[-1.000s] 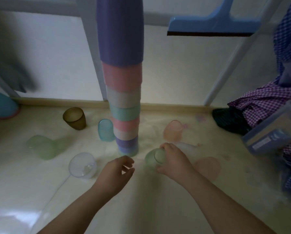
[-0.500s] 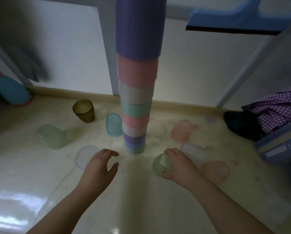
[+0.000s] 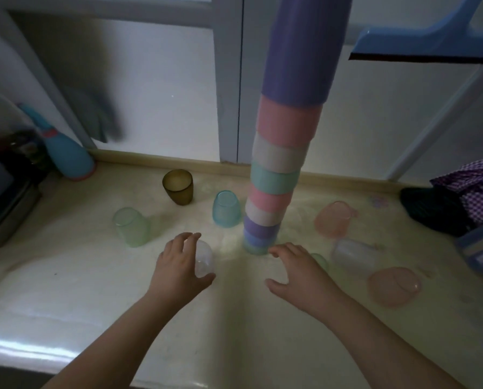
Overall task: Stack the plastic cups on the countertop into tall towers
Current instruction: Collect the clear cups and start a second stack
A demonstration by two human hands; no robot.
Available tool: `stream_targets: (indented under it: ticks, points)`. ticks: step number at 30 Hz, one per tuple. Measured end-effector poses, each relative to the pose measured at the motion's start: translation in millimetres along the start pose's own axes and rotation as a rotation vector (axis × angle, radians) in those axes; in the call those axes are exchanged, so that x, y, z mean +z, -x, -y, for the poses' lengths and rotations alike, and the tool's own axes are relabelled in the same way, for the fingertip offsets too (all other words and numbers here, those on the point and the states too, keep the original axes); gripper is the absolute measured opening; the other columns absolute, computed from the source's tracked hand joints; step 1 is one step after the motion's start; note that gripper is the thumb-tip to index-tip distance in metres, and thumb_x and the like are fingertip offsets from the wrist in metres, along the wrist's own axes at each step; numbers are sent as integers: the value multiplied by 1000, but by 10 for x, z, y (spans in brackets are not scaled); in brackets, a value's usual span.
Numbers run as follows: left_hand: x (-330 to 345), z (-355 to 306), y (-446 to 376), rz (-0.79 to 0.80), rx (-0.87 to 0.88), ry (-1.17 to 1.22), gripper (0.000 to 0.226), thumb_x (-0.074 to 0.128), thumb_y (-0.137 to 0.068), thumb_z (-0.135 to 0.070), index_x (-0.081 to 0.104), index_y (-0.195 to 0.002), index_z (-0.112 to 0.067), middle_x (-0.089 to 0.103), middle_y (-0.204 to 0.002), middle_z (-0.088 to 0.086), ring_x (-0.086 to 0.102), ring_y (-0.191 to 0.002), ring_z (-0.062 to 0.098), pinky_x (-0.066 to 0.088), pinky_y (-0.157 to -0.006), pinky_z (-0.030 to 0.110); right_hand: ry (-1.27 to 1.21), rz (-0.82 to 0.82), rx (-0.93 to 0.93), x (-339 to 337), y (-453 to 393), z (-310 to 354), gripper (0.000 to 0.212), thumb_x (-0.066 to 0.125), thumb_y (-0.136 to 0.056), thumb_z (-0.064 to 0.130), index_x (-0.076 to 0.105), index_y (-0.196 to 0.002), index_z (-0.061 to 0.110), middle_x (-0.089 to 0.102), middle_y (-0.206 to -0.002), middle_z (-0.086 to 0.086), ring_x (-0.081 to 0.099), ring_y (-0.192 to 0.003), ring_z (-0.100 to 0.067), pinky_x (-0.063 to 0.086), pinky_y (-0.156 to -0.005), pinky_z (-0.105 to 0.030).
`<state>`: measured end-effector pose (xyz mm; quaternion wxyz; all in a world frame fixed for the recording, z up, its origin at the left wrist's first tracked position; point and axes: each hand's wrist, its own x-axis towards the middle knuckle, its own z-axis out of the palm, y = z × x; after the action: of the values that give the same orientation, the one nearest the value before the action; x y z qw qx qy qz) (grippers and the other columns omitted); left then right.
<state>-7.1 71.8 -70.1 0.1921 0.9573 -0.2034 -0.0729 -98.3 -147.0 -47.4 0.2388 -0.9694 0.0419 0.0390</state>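
Since prev. frame, clear cup (image 3: 203,258) was gripped by left hand (image 3: 178,269); green cup (image 3: 320,261) was released, right hand (image 3: 296,272) fingers spread, beside tower (image 3: 274,192).

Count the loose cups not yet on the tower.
8: brown cup, teal cup, pale green cup, clear cup under left hand, green cup behind right hand, pink cups, clear cup.
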Motion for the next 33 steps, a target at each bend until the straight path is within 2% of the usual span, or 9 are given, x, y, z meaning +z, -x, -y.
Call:
stream_targets:
  ticks: [4,8,13,17,21,24,28,31,33]
  points:
    - [-21,90,-61,100,-39,71,92,71,-70,-44,21,-140,-13,35,-143,8,33,-129,27,34,-104,37,-85,79,-16,235,-78,262,54,64,-78,32,46,-127,18,54,-124,-1,47,-115,-16,37,-98,-25]
    - [-108,115,-61,79,-20,142,85,74,-68,-40,30,-136,-14,43,-135,6,42,-121,24,39,-98,35,-143,128,34,369,-158,426,62,67,-78,30,41,-132,18,50,-130,-3,48,-119,-16,36,-99,-22]
    - [-323,113,44,136,-34,526,66,75,-67,-36,38,-120,-21,51,-114,-5,54,-98,12,50,-86,29,-291,129,120,359,-213,571,82,75,-71,31,31,-139,26,45,-134,2,45,-122,-11,36,-102,-24]
    - [-343,100,57,257,-18,746,49,69,-76,-34,40,-114,-23,53,-113,-8,56,-104,13,48,-83,27,-482,104,151,274,-165,638,64,80,-67,26,46,-121,30,58,-118,6,57,-106,-12,48,-94,-31]
    - [-262,4,22,411,34,883,56,66,-66,-50,44,-113,-27,58,-122,0,58,-110,12,49,-89,31,-645,46,216,170,-9,489,56,83,-64,11,51,-101,38,64,-106,5,64,-92,-9,54,-83,-26]
    - [-200,-158,-35,461,113,781,54,67,-63,-52,48,-111,-34,60,-116,-8,56,-109,8,48,-95,32,-699,-20,267,27,155,306,62,84,-62,10,51,-107,39,61,-106,3,65,-90,-14,56,-78,-28]
    - [-107,-493,-115,420,270,531,47,72,-73,-39,51,-114,-31,60,-113,-10,57,-100,6,42,-75,8,-633,-162,294,-220,366,121,56,84,-62,24,54,-106,44,60,-109,11,60,-95,-9,52,-80,-30]
    - [-45,-757,-130,361,346,350,50,68,-76,-40,49,-119,-26,61,-112,-5,55,-92,9,43,-74,16,-456,-235,299,-446,454,28,63,81,-66,26,50,-119,35,53,-116,17,51,-97,4,41,-78,-10]
    - [-29,-879,-125,311,389,206,48,64,-79,-41,47,-121,-25,61,-115,-3,56,-93,12,44,-79,22,-363,-251,335,-570,450,-47,66,78,-67,25,46,-125,27,51,-118,7,49,-101,-5,39,-82,-15]
